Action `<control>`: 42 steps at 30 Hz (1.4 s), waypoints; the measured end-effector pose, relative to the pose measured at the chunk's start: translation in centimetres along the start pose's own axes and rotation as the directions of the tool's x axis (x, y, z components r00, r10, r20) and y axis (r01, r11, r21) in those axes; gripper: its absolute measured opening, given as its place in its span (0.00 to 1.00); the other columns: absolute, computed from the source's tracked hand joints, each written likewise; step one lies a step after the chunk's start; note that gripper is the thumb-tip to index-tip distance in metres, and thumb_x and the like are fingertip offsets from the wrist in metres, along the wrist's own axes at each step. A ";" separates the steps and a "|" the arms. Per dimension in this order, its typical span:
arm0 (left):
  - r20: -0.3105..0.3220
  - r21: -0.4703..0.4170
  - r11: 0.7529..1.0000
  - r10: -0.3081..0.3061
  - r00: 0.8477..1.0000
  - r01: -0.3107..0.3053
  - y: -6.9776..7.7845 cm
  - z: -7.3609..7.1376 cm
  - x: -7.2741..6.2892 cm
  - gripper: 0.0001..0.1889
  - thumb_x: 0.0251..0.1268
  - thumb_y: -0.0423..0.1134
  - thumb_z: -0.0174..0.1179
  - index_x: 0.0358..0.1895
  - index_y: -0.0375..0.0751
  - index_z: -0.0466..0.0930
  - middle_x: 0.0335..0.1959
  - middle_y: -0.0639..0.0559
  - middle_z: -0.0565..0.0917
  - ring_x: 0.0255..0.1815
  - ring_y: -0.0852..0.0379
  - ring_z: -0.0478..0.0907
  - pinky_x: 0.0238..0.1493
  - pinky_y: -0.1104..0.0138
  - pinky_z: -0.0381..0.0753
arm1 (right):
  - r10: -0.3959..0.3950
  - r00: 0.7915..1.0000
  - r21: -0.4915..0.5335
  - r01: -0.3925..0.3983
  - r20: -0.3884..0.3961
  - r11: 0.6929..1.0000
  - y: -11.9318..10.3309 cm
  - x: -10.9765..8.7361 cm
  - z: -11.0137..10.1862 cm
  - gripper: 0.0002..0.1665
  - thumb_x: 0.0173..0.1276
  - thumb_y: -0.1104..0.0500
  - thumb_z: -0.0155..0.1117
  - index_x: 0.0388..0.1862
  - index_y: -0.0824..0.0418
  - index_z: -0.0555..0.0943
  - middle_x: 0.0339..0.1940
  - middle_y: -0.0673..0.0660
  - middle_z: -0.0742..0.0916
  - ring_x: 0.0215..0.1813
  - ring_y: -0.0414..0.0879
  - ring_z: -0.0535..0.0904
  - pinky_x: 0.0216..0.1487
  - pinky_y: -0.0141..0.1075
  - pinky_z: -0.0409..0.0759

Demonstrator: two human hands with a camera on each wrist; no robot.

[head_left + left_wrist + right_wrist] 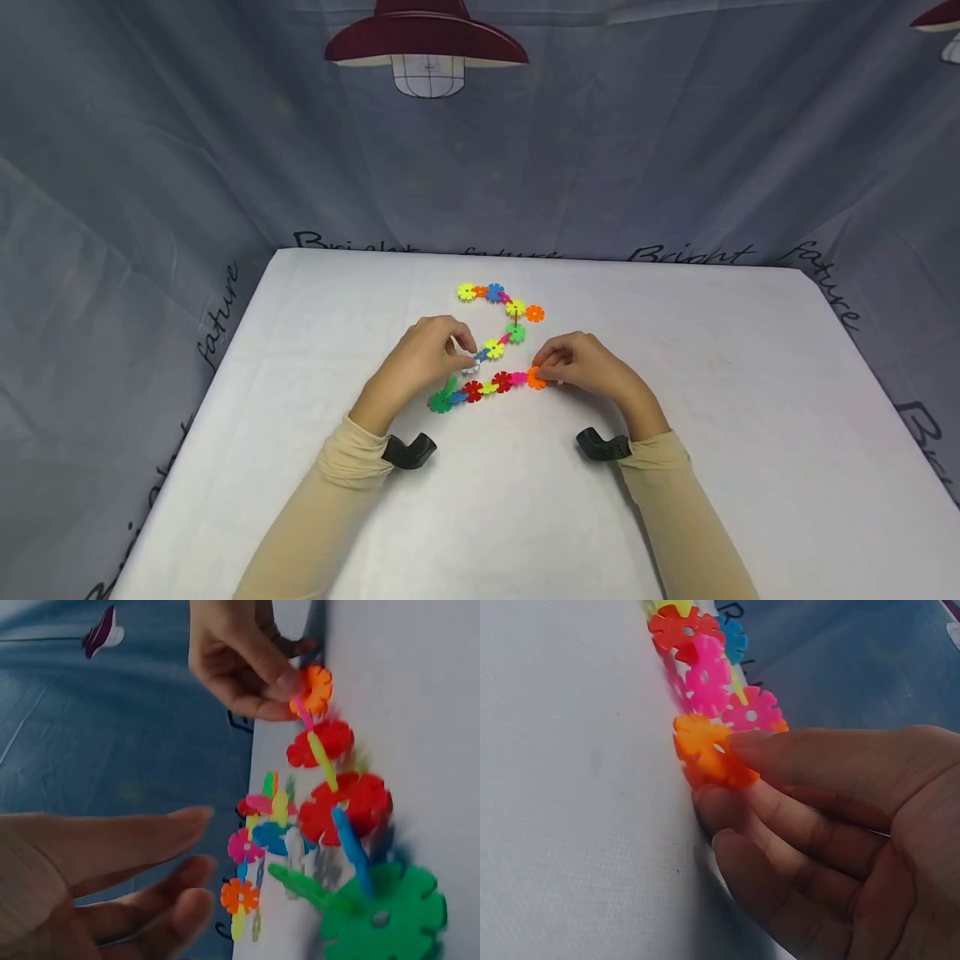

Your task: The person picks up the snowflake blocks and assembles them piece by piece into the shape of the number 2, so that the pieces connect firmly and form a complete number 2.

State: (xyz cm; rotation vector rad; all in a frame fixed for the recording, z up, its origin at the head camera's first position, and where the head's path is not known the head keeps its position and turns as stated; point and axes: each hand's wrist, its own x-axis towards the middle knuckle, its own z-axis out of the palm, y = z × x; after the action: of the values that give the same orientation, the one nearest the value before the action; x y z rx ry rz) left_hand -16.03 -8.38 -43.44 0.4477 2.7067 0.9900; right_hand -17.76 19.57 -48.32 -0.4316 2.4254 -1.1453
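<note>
A chain of colourful notched plastic discs lies on the white table in a winding line. My right hand [581, 363] pinches the orange disc [705, 750] at the chain's near right end between thumb and fingers. Joined to that disc is a pink disc [709, 675], followed by a red disc [686, 631]. My left hand [431, 354] hovers by the white disc [470, 367] in the chain's middle. In the left wrist view its thumb and fingers are apart with nothing between them. A green disc [386, 915] forms the near left bend.
The far part of the chain ends in a yellow disc [467, 292], with a blue disc [495, 292] close by. Another orange disc [535, 313] sits at the chain's right side. A printed grey curtain [600, 167] hangs behind the white table [750, 400].
</note>
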 end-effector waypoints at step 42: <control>0.325 -0.277 0.958 0.024 0.945 0.071 -5.2 -1.4 1.5 0.06 0.59 0.34 0.75 0.37 0.37 0.89 0.32 0.51 0.89 0.31 0.61 0.81 0.38 0.69 0.79 | -0.147 0.965 -0.375 0.221 0.216 0.901 -6.9 6.9 3.1 0.22 0.62 0.59 0.79 0.55 0.59 0.88 0.54 0.52 0.91 0.59 0.49 0.84 0.65 0.43 0.82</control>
State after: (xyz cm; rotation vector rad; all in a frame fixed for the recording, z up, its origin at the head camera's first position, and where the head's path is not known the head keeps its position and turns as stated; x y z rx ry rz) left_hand -18.92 -12.49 -45.98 0.4731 2.2291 1.1623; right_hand -21.52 10.20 -46.36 -0.8701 2.4861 -0.6364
